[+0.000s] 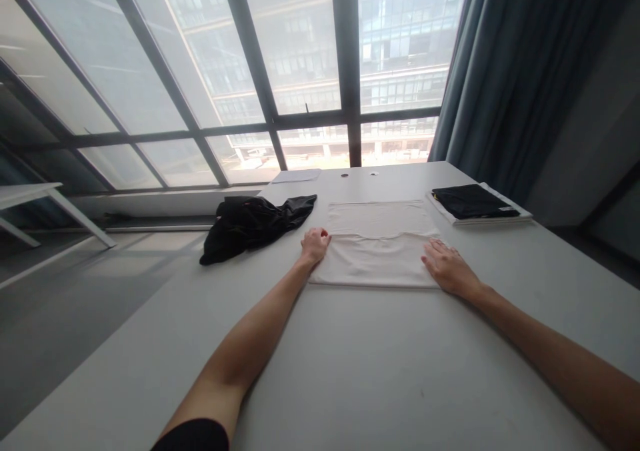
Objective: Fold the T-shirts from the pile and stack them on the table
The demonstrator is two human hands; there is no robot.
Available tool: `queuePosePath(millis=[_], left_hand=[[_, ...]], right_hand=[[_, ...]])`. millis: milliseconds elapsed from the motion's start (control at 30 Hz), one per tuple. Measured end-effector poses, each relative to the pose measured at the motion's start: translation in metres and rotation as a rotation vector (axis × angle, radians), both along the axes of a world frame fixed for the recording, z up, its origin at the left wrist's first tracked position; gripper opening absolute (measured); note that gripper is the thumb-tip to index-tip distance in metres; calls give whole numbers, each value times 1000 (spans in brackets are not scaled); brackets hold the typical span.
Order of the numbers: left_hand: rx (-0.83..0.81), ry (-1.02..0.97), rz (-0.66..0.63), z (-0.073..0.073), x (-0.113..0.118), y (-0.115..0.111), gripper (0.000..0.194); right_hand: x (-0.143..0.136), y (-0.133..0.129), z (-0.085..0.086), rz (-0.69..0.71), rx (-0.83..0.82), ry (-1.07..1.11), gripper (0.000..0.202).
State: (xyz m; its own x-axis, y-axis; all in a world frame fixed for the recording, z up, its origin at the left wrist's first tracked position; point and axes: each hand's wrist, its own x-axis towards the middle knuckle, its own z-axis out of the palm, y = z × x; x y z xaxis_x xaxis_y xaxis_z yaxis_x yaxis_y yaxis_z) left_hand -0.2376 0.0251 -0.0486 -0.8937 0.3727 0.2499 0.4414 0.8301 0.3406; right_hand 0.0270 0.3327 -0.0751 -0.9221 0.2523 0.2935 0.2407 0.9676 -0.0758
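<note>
A white garment (375, 261) lies folded on the white table in front of me, its near part doubled over so that a slightly wavy edge runs across the middle. At its left edge, my left hand (315, 246) is closed with curled fingers, the fabric's side edge at its fingertips. My right hand (450, 268) rests flat over the right edge, fingers stretched out on the cloth. Shallow wrinkles cross the near layer between both hands. The undersides of the fingers are hidden.
A crumpled black garment (255, 221) lies at the table's left edge. On the right sits a folded black garment (470, 201) atop folded white cloth (523, 214). A flat white sheet (297, 176) lies at the far left corner. Windows and a blue curtain (490, 71) stand behind the table (370, 371).
</note>
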Motion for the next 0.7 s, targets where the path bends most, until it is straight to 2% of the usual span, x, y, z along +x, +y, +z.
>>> queuePosePath(millis=[133,233,333,433,533,633,700], left_hand=[[21,38,-14,8,4,-2,20],[43,99,-91,16,15,0,29],[-10,129,-318,15,34,5,37],[-191,68,-489,5,49,9,52],[-302,-1,-460,-2,54,9,60],[-317,-4,-419,-1,54,8,62],[-334,-17,-399,1,54,8,64]], right_hand=[[1,-2,3,6,36,46,52],[1,-3,5,52,71,141,51],[-2,-3,5,105,47,171,52],[-4,-1,2,131,-5,62,55],[-6,3,1,130,-60,-14,57],[-7,10,3,69,-78,46,57],[-6,16,4,23,-82,11,58]])
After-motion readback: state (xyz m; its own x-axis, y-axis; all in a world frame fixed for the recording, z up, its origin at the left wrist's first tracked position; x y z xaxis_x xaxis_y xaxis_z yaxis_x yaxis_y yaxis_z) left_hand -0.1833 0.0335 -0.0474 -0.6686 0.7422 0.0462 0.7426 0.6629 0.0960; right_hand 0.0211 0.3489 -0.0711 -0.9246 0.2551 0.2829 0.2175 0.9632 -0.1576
